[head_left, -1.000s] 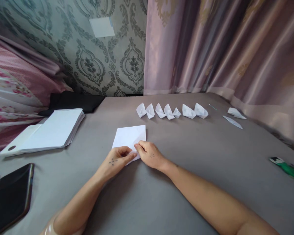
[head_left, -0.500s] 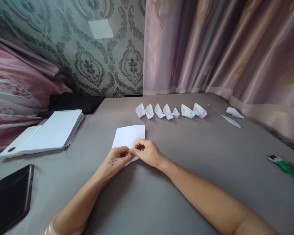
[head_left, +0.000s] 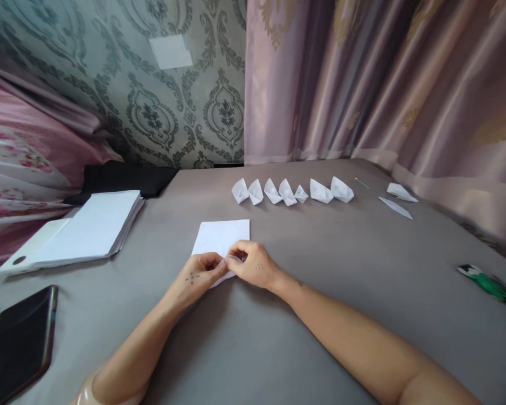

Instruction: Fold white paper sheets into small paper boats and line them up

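Head view: white paper (head_left: 219, 233) lies flat-ish on the grey table cover (head_left: 278, 337), directly under and beyond the fingertips. Near edge is partly covered by both hands. Left hand (head_left: 194, 277): thumb and index finger pinch the near edge. Right hand (head_left: 255, 267): thumb and index curled into a loop, tips pinching paper right beside the left tips. Other right-hand fingers tucked underneath, can't tell their state. Exact fold under the tips also hidden.

Handling, my read: very light, thin, bends easily, holds a crease. Likely slides on the cloth if only one side is held. Not brittle, but a stray crease stays and a hard pull could tear it. Best hold: thumb-index pinch on the near edge, both sides of the fold, light force; flat fingertip on the far part to steady it.

Around the fingers: folded paper boats (head_left: 320, 191) in a row beyond, toward the right; paper stack (head_left: 88, 225) left and beyond; phone (head_left: 21, 337) well left, nearer the body; green-handled tool (head_left: 489, 284) well right.
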The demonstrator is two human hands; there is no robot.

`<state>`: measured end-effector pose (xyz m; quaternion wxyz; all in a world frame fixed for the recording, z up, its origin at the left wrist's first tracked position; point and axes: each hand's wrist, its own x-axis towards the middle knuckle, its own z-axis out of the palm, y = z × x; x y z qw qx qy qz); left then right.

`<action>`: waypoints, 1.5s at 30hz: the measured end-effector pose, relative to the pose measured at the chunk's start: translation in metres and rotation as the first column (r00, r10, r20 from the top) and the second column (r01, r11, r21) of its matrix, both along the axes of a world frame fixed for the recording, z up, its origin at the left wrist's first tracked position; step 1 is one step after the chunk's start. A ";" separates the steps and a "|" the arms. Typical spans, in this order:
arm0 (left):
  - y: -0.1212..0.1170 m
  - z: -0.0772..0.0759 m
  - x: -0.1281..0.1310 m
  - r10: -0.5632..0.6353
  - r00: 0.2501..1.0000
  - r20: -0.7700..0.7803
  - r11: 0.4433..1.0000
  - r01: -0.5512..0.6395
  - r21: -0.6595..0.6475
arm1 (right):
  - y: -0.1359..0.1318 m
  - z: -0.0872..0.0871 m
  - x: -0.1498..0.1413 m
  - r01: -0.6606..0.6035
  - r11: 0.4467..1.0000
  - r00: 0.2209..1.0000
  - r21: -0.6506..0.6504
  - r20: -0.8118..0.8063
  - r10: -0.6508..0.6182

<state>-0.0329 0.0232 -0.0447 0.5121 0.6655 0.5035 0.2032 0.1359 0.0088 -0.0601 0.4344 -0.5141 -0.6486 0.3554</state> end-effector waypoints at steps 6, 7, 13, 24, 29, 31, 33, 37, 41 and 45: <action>-0.002 0.004 0.002 -0.015 1.000 0.002 1.000 0.015 -0.005 | -0.005 0.003 -0.001 0.053 0.989 0.986 0.139 0.147 -0.074; -0.002 0.003 0.002 -0.016 1.000 0.007 1.000 0.016 -0.005 | -0.005 0.004 -0.001 0.059 0.986 0.981 0.156 0.172 -0.085; -0.002 0.001 0.002 -0.013 1.000 0.003 1.000 0.013 0.002 | -0.007 0.005 -0.002 0.061 0.977 0.973 0.204 0.205 -0.104; -0.003 0.007 0.000 0.035 0.999 0.015 0.999 -0.035 0.008 | -0.005 0.002 0.000 0.003 0.970 0.991 0.245 0.125 -0.034; -0.003 0.008 0.000 0.056 0.998 -0.001 0.998 -0.056 0.011 | 0.000 -0.001 0.001 0.010 0.990 1.000 0.143 0.021 -0.013; -0.004 0.010 0.000 0.055 0.998 -0.021 0.998 -0.055 0.018 | 0.001 -0.002 0.003 0.007 0.993 1.000 0.118 0.011 -0.008; -0.004 0.012 -0.001 0.033 0.999 -0.042 0.999 -0.032 0.038 | 0.001 -0.003 0.004 0.026 0.994 0.999 0.103 0.032 -0.030; -0.002 0.013 -0.007 -0.032 0.995 -0.099 0.996 0.040 0.084 | 0.003 -0.002 0.008 0.143 0.986 0.986 0.088 0.072 -0.149; -0.001 0.015 -0.015 -0.057 0.983 -0.176 0.975 0.092 0.202 | 0.008 0.001 0.015 0.293 0.954 0.952 0.066 0.069 -0.297; -0.001 0.025 -0.024 -0.156 0.967 -0.202 0.943 0.207 0.259 | 0.014 0.002 0.025 0.434 0.900 0.900 0.036 0.039 -0.435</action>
